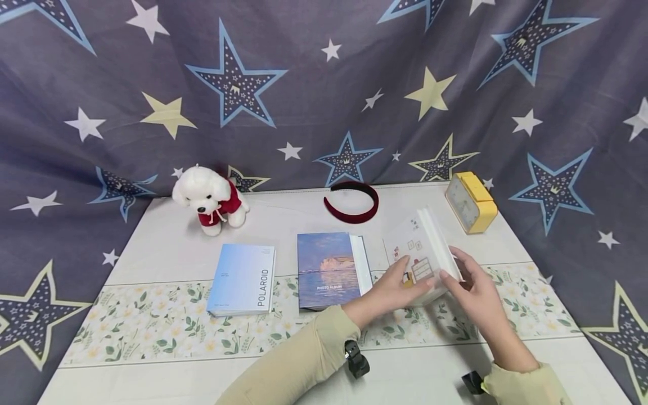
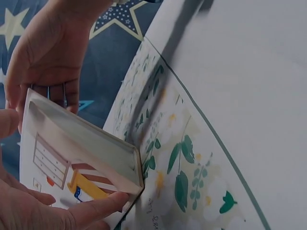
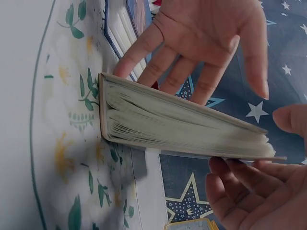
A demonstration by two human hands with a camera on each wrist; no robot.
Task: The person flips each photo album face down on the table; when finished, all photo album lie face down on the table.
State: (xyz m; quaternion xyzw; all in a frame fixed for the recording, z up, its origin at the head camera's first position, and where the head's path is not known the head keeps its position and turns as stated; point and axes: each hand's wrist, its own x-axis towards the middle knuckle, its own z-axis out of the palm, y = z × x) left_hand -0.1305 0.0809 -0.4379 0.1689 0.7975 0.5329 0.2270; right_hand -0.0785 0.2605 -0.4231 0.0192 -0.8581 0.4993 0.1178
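Note:
A thick photo album (image 1: 412, 244) with a pale cover drawn with small furniture stands tilted on its edge, between both hands. My left hand (image 1: 397, 286) presses straight fingers flat against the front cover, its thumb held off in the right wrist view. My right hand (image 1: 476, 295) grips the other side: the fingers (image 3: 235, 184) curl at the back cover and the thumb is toward the edge. Pages (image 3: 177, 124) show between the covers, which are nearly closed. Left of it lie a photo album with a seascape cover (image 1: 324, 270) and a blue POLAROID album (image 1: 240, 278).
A white toy dog (image 1: 205, 194) in a red top stands at the back left. Behind the albums lies a dark red headband (image 1: 351, 216). The yellow clock (image 1: 471, 202) is at the back right, near the starry curtain (image 1: 304, 67). A floral strip (image 1: 167, 323) crosses the white table.

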